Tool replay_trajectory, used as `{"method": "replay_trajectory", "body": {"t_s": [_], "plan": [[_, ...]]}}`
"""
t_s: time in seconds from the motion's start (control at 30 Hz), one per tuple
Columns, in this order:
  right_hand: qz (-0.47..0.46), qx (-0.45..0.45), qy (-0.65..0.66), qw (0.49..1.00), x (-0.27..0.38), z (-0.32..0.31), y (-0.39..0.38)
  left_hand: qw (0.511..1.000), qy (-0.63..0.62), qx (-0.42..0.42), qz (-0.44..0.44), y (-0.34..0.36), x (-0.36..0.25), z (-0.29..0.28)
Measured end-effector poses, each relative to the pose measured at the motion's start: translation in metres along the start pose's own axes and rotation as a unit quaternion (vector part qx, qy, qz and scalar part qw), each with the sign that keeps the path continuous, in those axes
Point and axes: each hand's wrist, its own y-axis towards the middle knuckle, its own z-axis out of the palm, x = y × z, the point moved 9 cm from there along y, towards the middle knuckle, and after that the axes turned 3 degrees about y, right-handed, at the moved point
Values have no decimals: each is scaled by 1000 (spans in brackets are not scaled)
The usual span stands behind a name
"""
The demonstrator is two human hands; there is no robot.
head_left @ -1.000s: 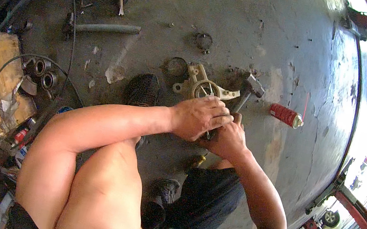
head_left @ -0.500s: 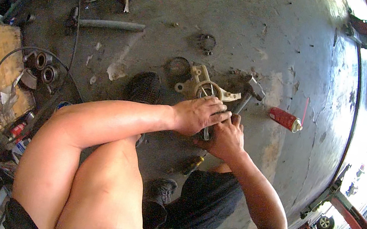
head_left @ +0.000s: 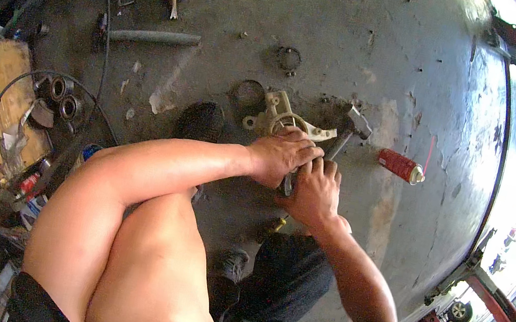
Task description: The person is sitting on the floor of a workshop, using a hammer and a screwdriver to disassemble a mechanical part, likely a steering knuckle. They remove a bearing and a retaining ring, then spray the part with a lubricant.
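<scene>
A cream-coloured cast metal part (head_left: 278,104) with a round bore lies on the floor. My left hand (head_left: 276,157) is curled over a dark metal tool (head_left: 287,185) at the part's near side. My right hand (head_left: 316,192), just below and right of it, grips the same tool, its fingers bunched beside my left fingers; much of the tool is hidden. A hammer (head_left: 358,123) lies right of the part, its handle running toward my hands. A red spray can (head_left: 398,163) lies farther right. A yellow-handled tool (head_left: 278,223) shows below my hands.
My knee (head_left: 154,260) and shoe (head_left: 203,117) are close. At left lie a worn wooden board (head_left: 5,68), several bearing rings (head_left: 71,107) and a cable. A dark ring (head_left: 287,59) and a grey pipe (head_left: 152,35) lie beyond. Red lift arms (head_left: 492,299) and a car wheel stand at right.
My left fingers have moved slightly up and forward onto the cast part's bore. My right hand has shifted a little toward the upper left, with its fingers straighter along the tool.
</scene>
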Motion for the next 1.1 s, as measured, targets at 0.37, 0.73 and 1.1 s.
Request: {"method": "replay_trajectory", "body": {"t_s": [0.37,0.73,1.1], "plan": [[116,-35,98,988,-13,-15,-16,999,-3,35,-11,1,3,-2],[99,98,13,990,-13,-10,7,997,68,46,-13,2,5,7],[104,98,56,988,-17,2,6,997,65,37,-6,5,3,-1]]}}
